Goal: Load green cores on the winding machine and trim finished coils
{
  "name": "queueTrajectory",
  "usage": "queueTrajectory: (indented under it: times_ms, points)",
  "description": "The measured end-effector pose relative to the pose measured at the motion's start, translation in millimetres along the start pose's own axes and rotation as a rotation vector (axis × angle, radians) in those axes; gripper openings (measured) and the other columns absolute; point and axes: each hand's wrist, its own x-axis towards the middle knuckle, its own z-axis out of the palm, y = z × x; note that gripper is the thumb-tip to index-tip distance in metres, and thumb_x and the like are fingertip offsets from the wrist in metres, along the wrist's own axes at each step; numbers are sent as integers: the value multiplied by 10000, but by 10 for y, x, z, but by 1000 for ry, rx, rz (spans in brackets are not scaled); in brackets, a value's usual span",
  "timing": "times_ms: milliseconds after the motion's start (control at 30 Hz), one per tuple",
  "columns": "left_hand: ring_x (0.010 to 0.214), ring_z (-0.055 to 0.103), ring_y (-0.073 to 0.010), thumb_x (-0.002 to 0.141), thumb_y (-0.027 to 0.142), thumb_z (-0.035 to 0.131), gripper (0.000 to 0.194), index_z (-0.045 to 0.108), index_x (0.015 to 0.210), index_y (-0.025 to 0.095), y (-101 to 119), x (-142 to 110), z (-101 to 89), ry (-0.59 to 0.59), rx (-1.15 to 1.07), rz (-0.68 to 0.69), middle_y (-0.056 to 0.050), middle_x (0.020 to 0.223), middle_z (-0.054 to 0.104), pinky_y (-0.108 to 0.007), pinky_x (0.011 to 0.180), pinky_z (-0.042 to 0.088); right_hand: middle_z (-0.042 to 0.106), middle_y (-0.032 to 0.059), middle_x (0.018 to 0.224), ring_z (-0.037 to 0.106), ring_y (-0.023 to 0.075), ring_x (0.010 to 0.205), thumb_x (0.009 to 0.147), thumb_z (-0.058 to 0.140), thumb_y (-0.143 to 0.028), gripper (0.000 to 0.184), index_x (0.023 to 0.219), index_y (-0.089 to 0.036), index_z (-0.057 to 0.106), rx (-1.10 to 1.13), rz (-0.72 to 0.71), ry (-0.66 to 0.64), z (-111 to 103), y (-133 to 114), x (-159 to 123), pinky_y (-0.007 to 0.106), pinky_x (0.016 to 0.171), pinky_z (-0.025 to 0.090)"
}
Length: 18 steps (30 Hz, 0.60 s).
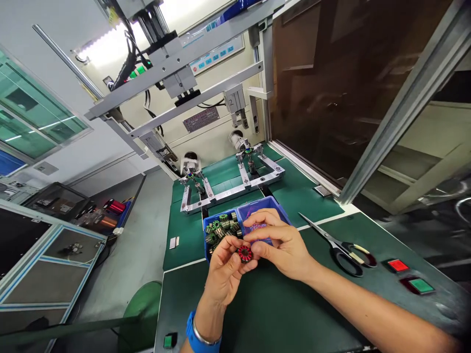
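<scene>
A small motor stator with red windings sits between my two hands, its round face turned toward me. My left hand grips it at the left and from below, with the thumb at its side. From the right, my right hand closes thumb and fingertips on the stator's edge; whether a wire end is also pinched there I cannot make out. Just beyond the hands lies a blue bin piled with several green-faced stators. Beside it, a second blue bin holds thin pink wire scraps, partly hidden by my right hand.
Black-handled scissors lie open on the green table, right of the bins. Red and green buttons sit near the right edge, another green button at front left. Behind stands a metal fixture under a machine frame.
</scene>
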Motion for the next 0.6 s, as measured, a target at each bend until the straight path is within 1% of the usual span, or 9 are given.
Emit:
queueTrajectory:
  times_ms: [100, 167, 200, 267, 400, 500, 600]
  points:
    - [874, 685, -112, 880, 243, 769, 176, 686, 1018, 173, -2, -1, -30, 5, -13, 10, -30, 1013, 695, -214, 799, 612, 606, 72, 1189, 486, 304, 1121, 954, 695, -581, 329, 1169, -335, 725, 40, 48, -173, -57, 32, 7, 507, 972, 386]
    - [857, 680, -105, 878, 249, 773, 202, 685, 1040, 168, -2, -3, -37, 4, -14, 6, -37, 999, 697, -205, 785, 612, 597, 82, 1209, 478, 307, 1140, 965, 672, -593, 363, 1197, -317, 713, 32, 59, -246, -63, 58, 1, 516, 983, 372]
    - [847, 679, -104, 872, 252, 779, 219, 683, 1049, 166, -1, -4, -36, 2, -15, 2, -38, 992, 695, -207, 779, 614, 600, 84, 1204, 480, 306, 1137, 976, 657, -589, 359, 1194, -310, 716, 27, 57, -260, -57, 67, -4, 518, 979, 370]
    - [835, 678, -106, 856, 250, 795, 242, 677, 1048, 162, -1, -6, -27, 6, -11, -4, -33, 978, 683, -217, 770, 619, 613, 82, 1167, 498, 298, 1102, 995, 641, -568, 321, 1144, -301, 739, 23, 51, -246, -31, 73, -16, 514, 959, 372]
    - [820, 693, -135, 807, 260, 838, 283, 658, 1003, 164, -7, -6, -7, 1, 11, -13, -15, 926, 664, -233, 751, 623, 632, 66, 1082, 519, 275, 1028, 1024, 633, -483, 258, 965, -272, 768, 29, 44, -181, 20, 48, -35, 477, 922, 382]
    - [801, 699, -152, 768, 274, 870, 337, 641, 993, 170, -11, 0, 7, -18, 35, -6, -17, 912, 666, -227, 726, 616, 631, 63, 1052, 516, 271, 1022, 1040, 612, -442, 257, 924, -246, 732, 17, 24, -150, 44, 38, -52, 467, 924, 377]
    - [758, 685, -135, 732, 276, 896, 380, 633, 984, 167, -8, 5, 21, -20, 54, 13, -19, 914, 668, -215, 707, 603, 628, 68, 1044, 521, 276, 1023, 1049, 591, -444, 278, 908, -236, 711, 18, 26, -151, 54, 45, -73, 474, 924, 379]
